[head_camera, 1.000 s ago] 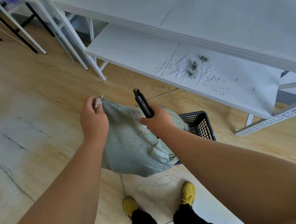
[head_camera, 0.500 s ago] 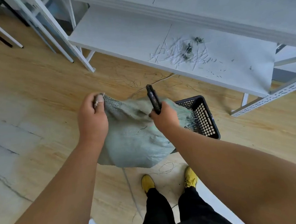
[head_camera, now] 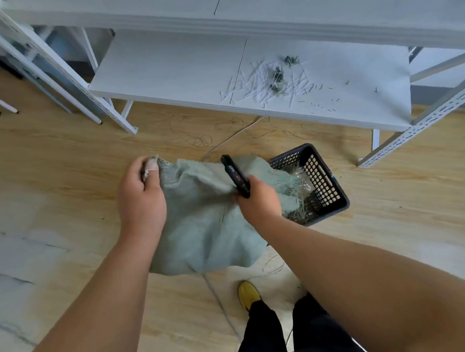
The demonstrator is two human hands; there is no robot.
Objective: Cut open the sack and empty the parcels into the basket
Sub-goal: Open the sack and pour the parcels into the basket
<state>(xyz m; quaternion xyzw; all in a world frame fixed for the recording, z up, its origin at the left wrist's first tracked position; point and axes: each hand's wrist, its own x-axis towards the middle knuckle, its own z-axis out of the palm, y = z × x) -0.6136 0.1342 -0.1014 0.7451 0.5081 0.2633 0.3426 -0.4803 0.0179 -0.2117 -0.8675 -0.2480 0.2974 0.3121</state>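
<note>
**Floor and low shelf**

The wood-look floor carries a dark slotted basket at about three o'clock from centre, stray threads toward twelve, and a yellow shoe at six. The white lower shelf at twelve holds a scatter of white strip cuttings at one o'clock.

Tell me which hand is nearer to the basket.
Right. The right hand, gripping the black cutter and the sack, sits just beside the basket. The left hand holds the sack's far corner, well away from it.
</note>
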